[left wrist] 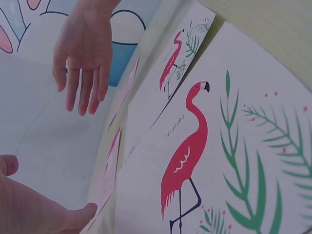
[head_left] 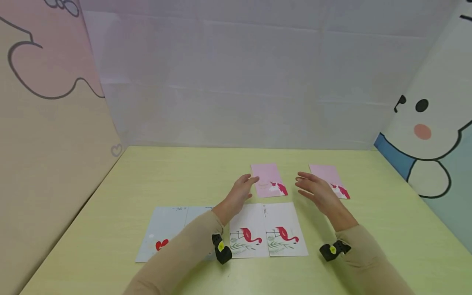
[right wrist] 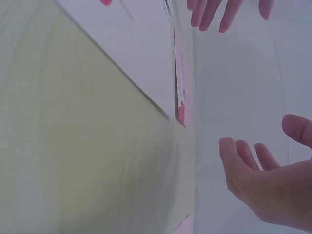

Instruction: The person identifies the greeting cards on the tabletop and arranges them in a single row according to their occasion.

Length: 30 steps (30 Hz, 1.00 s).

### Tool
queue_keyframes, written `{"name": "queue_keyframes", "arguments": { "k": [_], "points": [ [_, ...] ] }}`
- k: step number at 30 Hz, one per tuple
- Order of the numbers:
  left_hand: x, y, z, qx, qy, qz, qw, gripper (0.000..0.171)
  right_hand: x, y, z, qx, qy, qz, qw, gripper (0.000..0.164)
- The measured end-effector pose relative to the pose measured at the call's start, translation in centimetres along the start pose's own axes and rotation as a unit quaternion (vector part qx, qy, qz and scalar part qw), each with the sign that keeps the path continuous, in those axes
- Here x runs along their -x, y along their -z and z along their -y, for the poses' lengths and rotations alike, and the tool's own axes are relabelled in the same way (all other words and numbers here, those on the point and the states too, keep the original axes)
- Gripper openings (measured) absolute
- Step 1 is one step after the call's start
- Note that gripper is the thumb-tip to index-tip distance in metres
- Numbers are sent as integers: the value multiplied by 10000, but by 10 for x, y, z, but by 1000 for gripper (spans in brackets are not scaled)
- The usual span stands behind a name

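Observation:
In the head view my left hand [head_left: 237,196] hovers over the table, its fingers extended and overlapping the edge of a pink card [head_left: 269,174]. Opposite it, my right hand [head_left: 320,193] is held up with relaxed fingers before a second pink card [head_left: 327,173]. Neither hand holds anything; the palms face each other. Two white flamingo cards [head_left: 287,246] lie side by side nearer me, a large red flamingo [left wrist: 185,156] showing in the left wrist view. In the right wrist view the right hand [right wrist: 265,187] has loosely bent fingers.
Left of the flamingo cards lie pale blue cards [head_left: 166,221] with a red heart design, partly hidden by my left sleeve [head_left: 184,250]. A whitish wall sheet [head_left: 243,82] rises behind the yellow-green table [head_left: 184,176]. Cartoon-printed walls [head_left: 435,176] stand at both sides.

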<state>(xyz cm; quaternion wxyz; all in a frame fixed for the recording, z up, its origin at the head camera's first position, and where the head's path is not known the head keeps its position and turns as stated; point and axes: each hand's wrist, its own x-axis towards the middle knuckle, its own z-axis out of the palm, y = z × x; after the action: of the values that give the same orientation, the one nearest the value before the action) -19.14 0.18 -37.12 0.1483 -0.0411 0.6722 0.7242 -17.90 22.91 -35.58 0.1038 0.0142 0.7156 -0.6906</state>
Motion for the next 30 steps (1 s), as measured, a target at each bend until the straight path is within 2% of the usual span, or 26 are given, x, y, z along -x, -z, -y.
{"name": "queue_keyframes", "arguments": {
  "k": [6, 11, 19, 30],
  "points": [
    [-10, -3, 3, 134, 226, -123, 9996, 62, -14, 2, -1, -583, -387, -9, 9976, 59],
    [-14, -5, 5, 168, 325, -159, 9992, 63, -20, 4, -4, -953, -527, 176, 9939, 61],
    [-17, -6, 5, 96, 412, -281, 9987, 62, -28, 4, -8, -756, -805, 405, 9931, 63],
    [-17, -8, 7, -70, 355, -192, 9992, 58, -33, -3, -7, -505, -877, 627, 9929, 63]
  ]
}}
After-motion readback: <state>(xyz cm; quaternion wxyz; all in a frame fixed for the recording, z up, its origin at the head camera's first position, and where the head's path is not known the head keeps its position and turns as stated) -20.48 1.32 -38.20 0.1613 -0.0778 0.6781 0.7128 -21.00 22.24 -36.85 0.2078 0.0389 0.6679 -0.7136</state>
